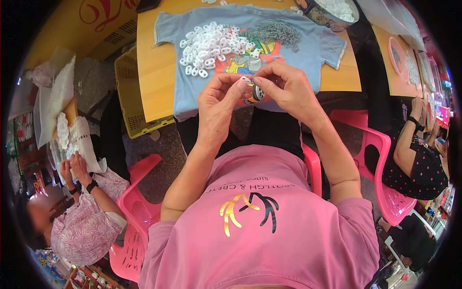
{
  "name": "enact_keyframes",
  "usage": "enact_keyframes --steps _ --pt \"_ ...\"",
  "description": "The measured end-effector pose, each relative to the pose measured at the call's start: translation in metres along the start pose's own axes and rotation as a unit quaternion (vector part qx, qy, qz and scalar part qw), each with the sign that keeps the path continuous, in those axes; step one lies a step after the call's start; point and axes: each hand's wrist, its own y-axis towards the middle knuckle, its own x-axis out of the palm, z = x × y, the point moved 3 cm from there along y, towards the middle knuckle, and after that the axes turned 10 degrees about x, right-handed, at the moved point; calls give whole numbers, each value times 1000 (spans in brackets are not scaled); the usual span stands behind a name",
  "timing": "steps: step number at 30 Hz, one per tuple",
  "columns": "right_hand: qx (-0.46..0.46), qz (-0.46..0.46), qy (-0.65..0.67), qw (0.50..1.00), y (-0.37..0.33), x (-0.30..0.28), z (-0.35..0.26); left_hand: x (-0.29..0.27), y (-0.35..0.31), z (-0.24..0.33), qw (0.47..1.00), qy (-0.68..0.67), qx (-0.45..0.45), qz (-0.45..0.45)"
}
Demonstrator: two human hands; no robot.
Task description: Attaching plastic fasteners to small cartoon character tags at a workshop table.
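Observation:
My left hand (217, 103) is closed, pinching a small white plastic piece (245, 79) between thumb and fingertips. Close against it, my right hand (285, 89) is pinched too; whatever sits in its fingertips is too small to make out. Both hands are held over the near edge of a blue T-shirt (171, 62) spread on the table. Beyond them lies a heap of white oval plastic pieces (207, 45) with two holes each. To its right is a pile of small, thin grey parts (279, 34), perhaps screws or pins.
The wooden table (150, 91) carries a round tin of white pieces (337, 9) at the far right. A yellow crate (132, 96) stands at the table's left. Co-workers sit on both sides, by pink chairs (368, 139); one person's hands (77, 168) work at the left.

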Motion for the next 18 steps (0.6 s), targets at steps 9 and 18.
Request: enact_keyframes --steps 9,18 --pt "-30 27 40 998 0 -4 4 3 0 0 1000 -18 -3 -21" --pt "-64 0 -23 998 -3 -7 -10 2 -1 3 1000 -6 12 -21"
